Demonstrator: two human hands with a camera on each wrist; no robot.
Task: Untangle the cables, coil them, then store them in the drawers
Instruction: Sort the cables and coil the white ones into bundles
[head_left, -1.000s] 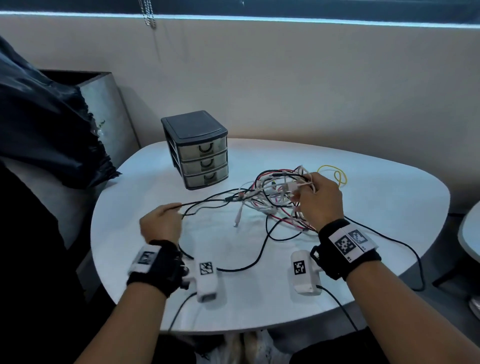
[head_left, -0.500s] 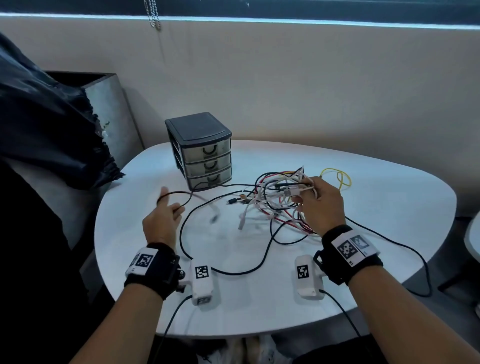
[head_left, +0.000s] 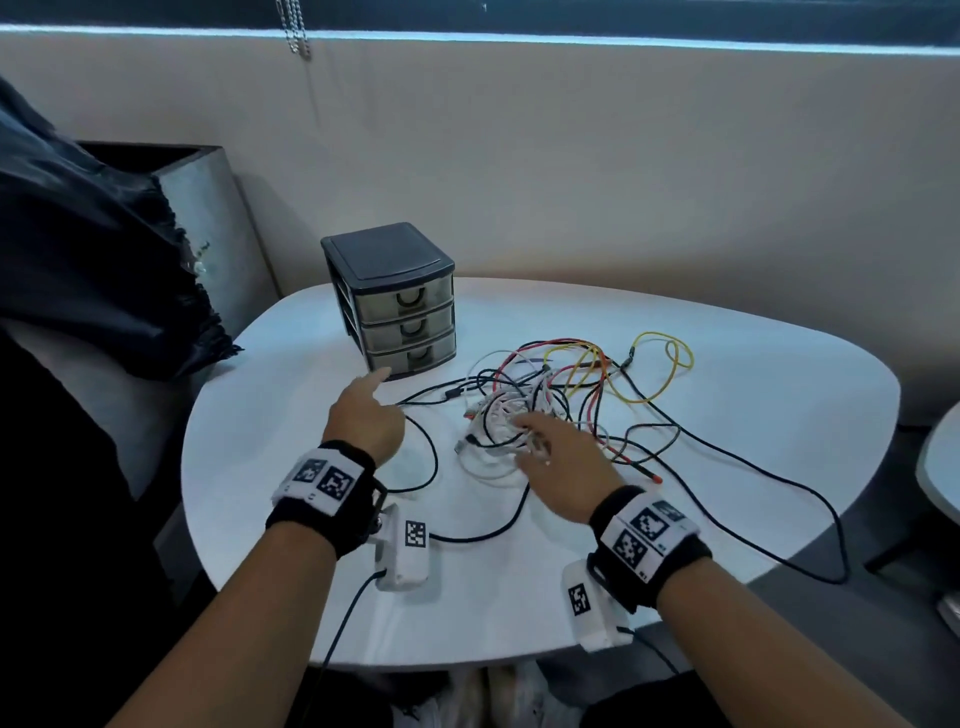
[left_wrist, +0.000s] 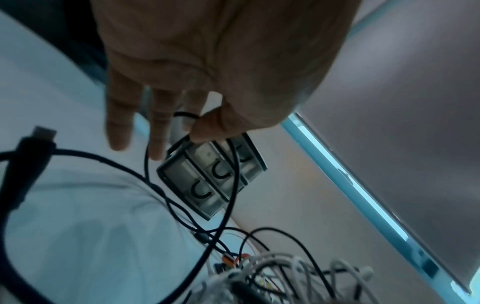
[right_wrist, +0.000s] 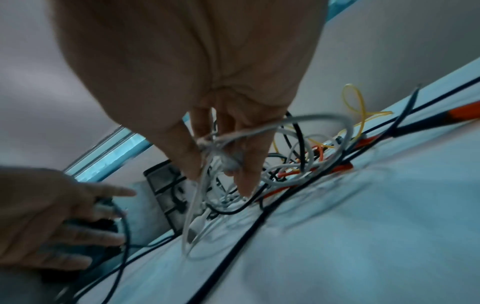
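A tangle of white, black, red and yellow cables (head_left: 545, 405) lies mid-table. The dark three-drawer unit (head_left: 400, 306) stands behind it to the left, all drawers closed. My left hand (head_left: 371, 395) hovers just in front of the drawers, index finger stretched toward them. In the left wrist view the left hand (left_wrist: 192, 127) pinches a thin black cable (left_wrist: 231, 185) between thumb and finger. My right hand (head_left: 524, 441) is down on the white part of the tangle. In the right wrist view the right hand (right_wrist: 215, 164) has white cable (right_wrist: 311, 121) caught between thumb and fingers.
The white rounded table (head_left: 727, 467) has bare surface at the right and front. A long black cable (head_left: 753, 467) trails over the right edge. A yellow loop (head_left: 660, 364) lies behind the tangle. A dark cloth-covered chair (head_left: 104, 260) stands at the left.
My left hand has moved forward and right, toward the drawer unit, with the black cable. The right hand has dropped lower onto the tangle, which now lies flat on the table.
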